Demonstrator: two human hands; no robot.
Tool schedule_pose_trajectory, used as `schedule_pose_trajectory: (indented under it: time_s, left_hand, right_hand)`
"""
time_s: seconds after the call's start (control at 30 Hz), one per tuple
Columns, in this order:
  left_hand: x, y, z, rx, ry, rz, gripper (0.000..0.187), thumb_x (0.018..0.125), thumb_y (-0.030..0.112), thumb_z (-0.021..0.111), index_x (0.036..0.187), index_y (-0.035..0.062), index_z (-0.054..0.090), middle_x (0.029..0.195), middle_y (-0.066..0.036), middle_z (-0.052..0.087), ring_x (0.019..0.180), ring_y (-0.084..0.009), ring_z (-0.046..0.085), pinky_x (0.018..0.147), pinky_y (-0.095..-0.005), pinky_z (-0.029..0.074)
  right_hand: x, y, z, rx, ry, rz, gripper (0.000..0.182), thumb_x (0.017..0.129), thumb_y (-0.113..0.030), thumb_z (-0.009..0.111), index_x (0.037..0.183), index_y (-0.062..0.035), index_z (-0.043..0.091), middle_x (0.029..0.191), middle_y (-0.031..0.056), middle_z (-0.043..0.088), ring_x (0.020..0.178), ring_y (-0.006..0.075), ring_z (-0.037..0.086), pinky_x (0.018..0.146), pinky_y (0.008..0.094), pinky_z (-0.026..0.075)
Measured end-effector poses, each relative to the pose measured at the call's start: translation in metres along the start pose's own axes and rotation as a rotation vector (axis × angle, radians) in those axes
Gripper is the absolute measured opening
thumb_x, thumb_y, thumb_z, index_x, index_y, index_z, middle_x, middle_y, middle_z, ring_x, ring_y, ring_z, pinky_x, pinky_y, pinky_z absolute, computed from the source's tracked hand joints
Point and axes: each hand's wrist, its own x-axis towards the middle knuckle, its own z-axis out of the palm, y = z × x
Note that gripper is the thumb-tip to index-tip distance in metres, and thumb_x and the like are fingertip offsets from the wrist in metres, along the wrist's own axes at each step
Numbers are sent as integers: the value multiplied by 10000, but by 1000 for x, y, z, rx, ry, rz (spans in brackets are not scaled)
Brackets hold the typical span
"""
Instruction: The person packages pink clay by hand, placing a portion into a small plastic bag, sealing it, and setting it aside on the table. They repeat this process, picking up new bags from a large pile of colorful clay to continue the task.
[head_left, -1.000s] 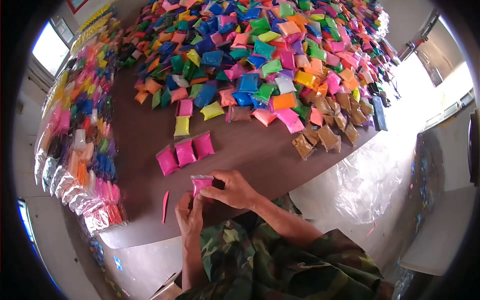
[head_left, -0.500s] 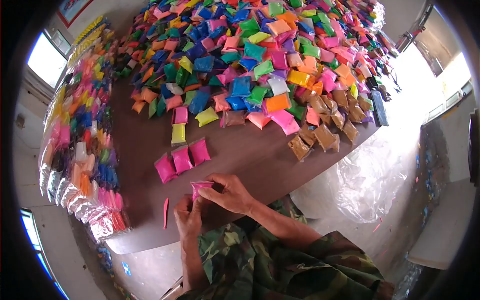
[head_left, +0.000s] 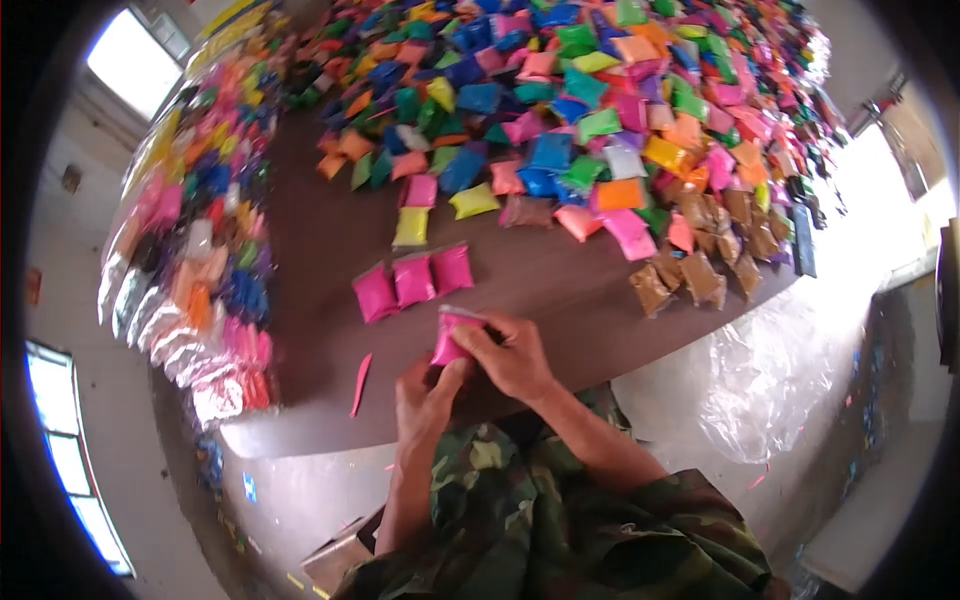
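Note:
A small magenta plastic packet point(head_left: 450, 342) is held upright between my two hands, over the table's near edge. My left hand point(head_left: 424, 398) grips its lower end from below, fingers closed and partly hidden. My right hand point(head_left: 512, 358) pinches its right side with thumb and fingers. Just beyond it, three similar magenta packets point(head_left: 413, 279) lie side by side in a row. A thin pink plastic stick point(head_left: 361, 384), flat like a small modelling tool, rests on the table left of my hands. Further back lie a yellow packet point(head_left: 411, 227) and a pink packet point(head_left: 420, 190).
A large heap of coloured packets point(head_left: 550, 150) covers the far side of the brown table point(head_left: 315, 330). Clear bags of assorted packets point(head_left: 215, 290) are stacked along the left. Brown packets point(head_left: 703, 279) cluster at the right edge. Clear plastic sheeting point(head_left: 755, 390) lies beyond that edge.
The camera view has shifted, so the table and its things appear further right and the near edge higher. Both hands still hold the magenta packet, which now stands more upright and shows more of itself.

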Motion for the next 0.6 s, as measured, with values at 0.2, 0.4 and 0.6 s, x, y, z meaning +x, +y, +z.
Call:
schedule_pose_trajectory:
  time_s: [0.2, 0.4, 0.6]
  left_hand:
    - [10, -22, 5, -27, -60, 79, 142, 1000, 115, 718, 1069, -8, 737, 858, 3, 710, 735, -57, 590, 624, -256, 470]
    - [9, -25, 9, 64, -12, 118, 183, 992, 136, 736, 1085, -21, 718, 835, 10, 685, 781, -59, 571, 649, -289, 494]
    - [7, -14, 2, 177, -42, 142, 342, 960, 297, 808, 1020, -26, 712, 776, -5, 654, 756, -64, 550, 632, -309, 478]
  right_hand:
    - [1, 10, -3, 201, -36, -27, 212, 1030, -168, 707, 1137, 9, 757, 921, -44, 693, 848, 50, 599, 718, 253, 515]
    - [2, 9, -3, 69, -34, -73, 258, 1047, -185, 679, 1207, 9, 735, 1023, -12, 697, 920, 58, 596, 804, 255, 509]
    - [4, 5, -1, -30, -45, -154, 335, 1058, -264, 688, 1233, 18, 727, 1018, 3, 702, 921, 83, 596, 830, 275, 499]
